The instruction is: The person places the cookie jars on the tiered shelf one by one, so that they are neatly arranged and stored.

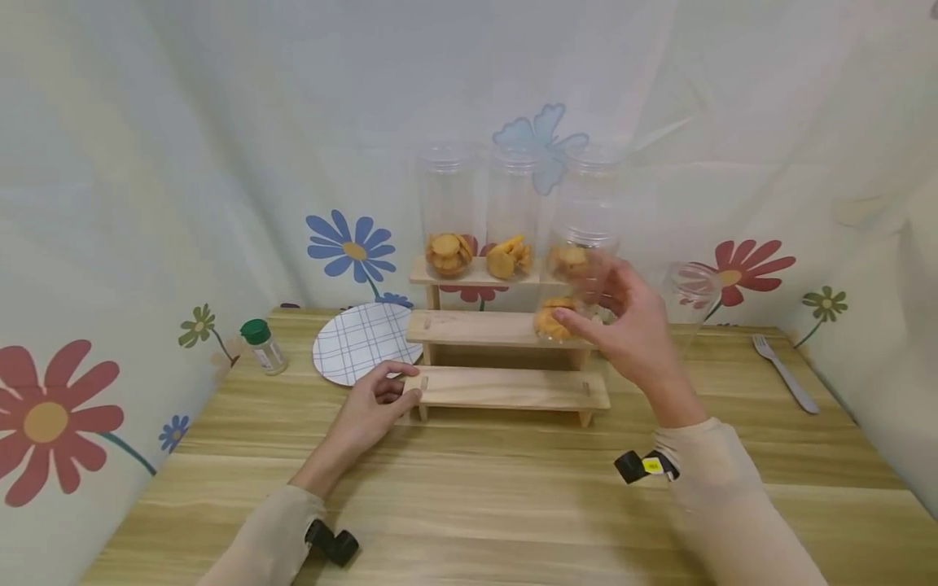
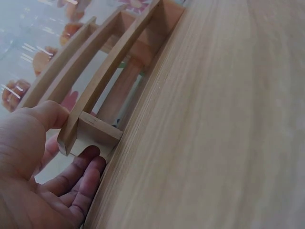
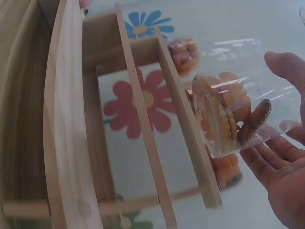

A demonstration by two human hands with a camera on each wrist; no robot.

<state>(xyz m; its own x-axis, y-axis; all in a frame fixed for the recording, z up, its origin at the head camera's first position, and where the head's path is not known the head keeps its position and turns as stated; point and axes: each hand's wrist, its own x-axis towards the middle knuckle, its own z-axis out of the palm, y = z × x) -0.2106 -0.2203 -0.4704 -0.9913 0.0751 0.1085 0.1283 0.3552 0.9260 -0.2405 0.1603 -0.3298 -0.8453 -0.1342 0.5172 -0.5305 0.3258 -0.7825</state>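
Observation:
A three-tier wooden shelf [image 1: 506, 389] stands on the table. My left hand [image 1: 372, 408] grips the left end of its lowest board, thumb on top and fingers beneath, as the left wrist view shows. My right hand [image 1: 639, 334] holds a clear jar [image 3: 226, 112] with round biscuits in its bottom. In the head view this jar is in front of the right end of the middle board; whether it touches the board I cannot tell. Along the top board stand a left jar [image 1: 448, 207], a middle jar [image 1: 513, 212] and a right jar [image 1: 586, 195], all with biscuits.
Left of the shelf lie a checked plate [image 1: 359, 346] and a green-capped shaker [image 1: 264, 348]. Another clear container [image 1: 692, 297] stands behind my right hand. A fork [image 1: 786, 374] lies at the table's right. A flowered curtain [image 1: 278, 122] hangs close behind the shelf.

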